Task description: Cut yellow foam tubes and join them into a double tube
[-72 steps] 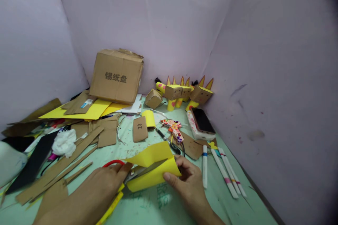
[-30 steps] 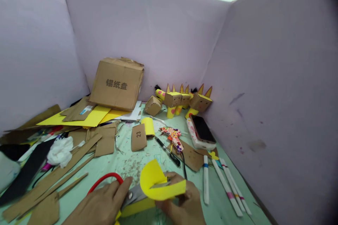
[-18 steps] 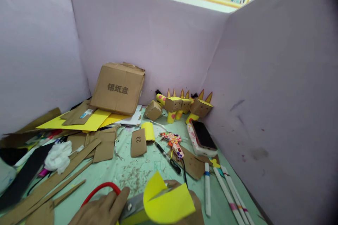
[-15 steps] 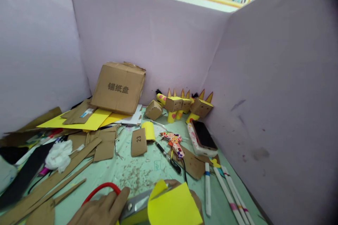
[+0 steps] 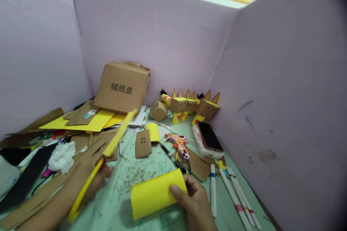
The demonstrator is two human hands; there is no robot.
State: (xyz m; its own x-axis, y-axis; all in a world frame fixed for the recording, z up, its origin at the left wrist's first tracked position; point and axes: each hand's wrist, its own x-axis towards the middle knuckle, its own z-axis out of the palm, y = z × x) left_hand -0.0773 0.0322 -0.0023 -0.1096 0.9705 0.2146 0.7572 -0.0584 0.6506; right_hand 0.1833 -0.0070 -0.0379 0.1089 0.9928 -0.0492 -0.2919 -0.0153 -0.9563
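My right hand (image 5: 199, 200) is closed on the right end of a yellow paper tube (image 5: 157, 195), its thumb on the outside and its fingers around the rim. The tube lies sideways above the green tabletop. My left hand (image 5: 99, 177), smeared by motion, grips scissors (image 5: 86, 189) left of the tube and apart from it. Yellow and a bit of red show at their handle. The long part pointing up and away looks yellow in the blur; whether paper lies along it I cannot tell.
Beyond the tube are a cardboard piece marked 23 (image 5: 143, 144), a pen (image 5: 168, 151) and a patterned glue gun (image 5: 179, 144). A phone (image 5: 208, 137) and markers (image 5: 238, 202) lie right. Cardboard scraps, tissue (image 5: 62, 157) and a box (image 5: 121, 88) are left; yellow cardboard figures (image 5: 189, 106) stand behind.
The scissors have come away from the yellow tube, and my left hand has swung them up and left. My right hand has turned the tube sideways.
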